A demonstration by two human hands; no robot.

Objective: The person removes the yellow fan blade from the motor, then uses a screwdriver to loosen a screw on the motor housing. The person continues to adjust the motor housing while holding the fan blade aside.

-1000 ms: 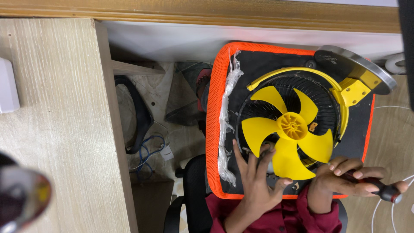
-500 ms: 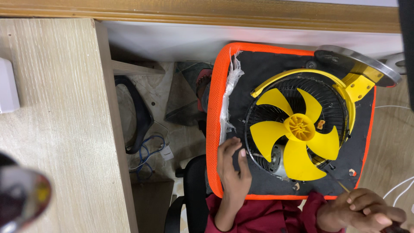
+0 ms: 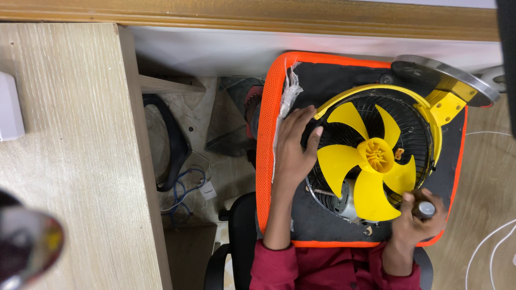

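While spread flat, palm down, left hand (image 3: pixel 293 147) pressed on the left rim of the fan (image 3: pixel 376 156), fingers open and pointing up toward the grille edge, gripping nothing. Forearm running straight down to a red sleeve (image 3: pixel 279 268). Right hand (image 3: pixel 419 220) curled at the fan's lower right, fingers closed around a small dark tool (image 3: pixel 424 209) with a pale cap end; tip of it hidden behind the fingers. Wrist bent inward, a second red sleeve below it.

One fan, lying face up on a black mat (image 3: pixel 328 80) with orange border, front guard off. Five yellow blades (image 3: pixel 371 198) around one yellow hub (image 3: pixel 376 154). One black wire grille (image 3: pixel 414 134) beneath the blades, ringed by a yellow frame. One round metal base (image 3: pixel 446 75) at upper right, joined by a yellow bracket. Grey motor housing peeking out under the lowest blade.

One wooden table (image 3: pixel 70 161) to the left, a white box (image 3: pixel 11 107) at its edge. Blue cables (image 3: pixel 183 188) on the floor between table and mat. White cord (image 3: pixel 494 241) at far right.
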